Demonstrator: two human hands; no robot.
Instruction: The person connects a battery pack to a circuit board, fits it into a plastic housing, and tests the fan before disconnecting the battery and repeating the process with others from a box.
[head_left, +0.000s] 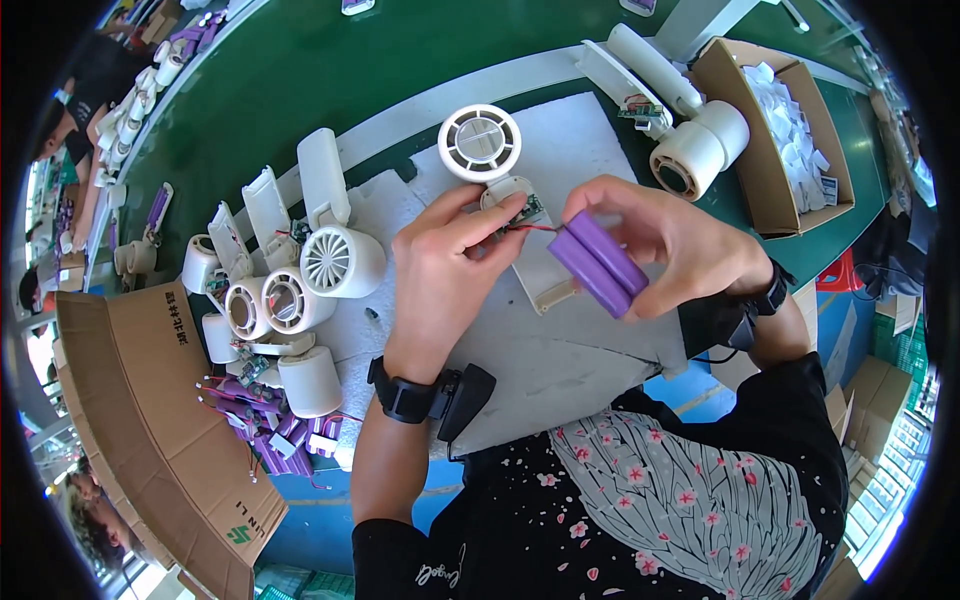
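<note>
From the head view, the left hand (445, 262) curls fingers down, pinching thin red wires (535, 229) at a small green circuit board (525, 210). The right hand (680, 245), palm inward, clasps a purple twin-cell battery pack (598, 262) above the grey foam mat (560, 350).

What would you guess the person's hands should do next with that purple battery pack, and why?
Probably lower the purple battery pack toward the open white fan handle beneath it. The right hand holds it above the handle, while the left hand pinches its wires at the small circuit board.
</note>
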